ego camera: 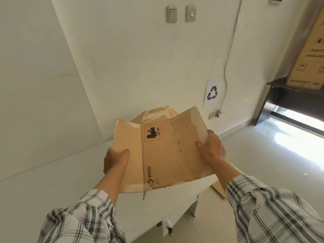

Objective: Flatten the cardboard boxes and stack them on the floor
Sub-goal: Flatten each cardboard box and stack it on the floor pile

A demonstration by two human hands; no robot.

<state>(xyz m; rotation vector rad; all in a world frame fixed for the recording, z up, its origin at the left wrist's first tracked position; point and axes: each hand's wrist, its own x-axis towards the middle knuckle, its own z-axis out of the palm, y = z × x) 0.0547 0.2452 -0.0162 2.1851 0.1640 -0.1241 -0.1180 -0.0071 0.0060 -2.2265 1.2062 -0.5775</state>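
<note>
A flattened brown cardboard box (163,153) printed with PICO and a red UN 3481 label is held in the air above the white desk's right end. My left hand (115,159) grips its left flap, thumb on top. My right hand (211,149) clasps the right flap, fingers over its edge. Behind it, a second piece of brown cardboard (157,113) with torn white labels sticks up near the wall. On the floor below my right forearm, a corner of flat cardboard (219,189) shows.
A white desk (52,181) with a keyed drawer (168,228) fills the lower left. A recycling sign (212,92) and a cable outlet (216,114) are on the wall. A dark table (280,92) carrying large printed boxes (310,55) stands at right, over glossy floor (280,151).
</note>
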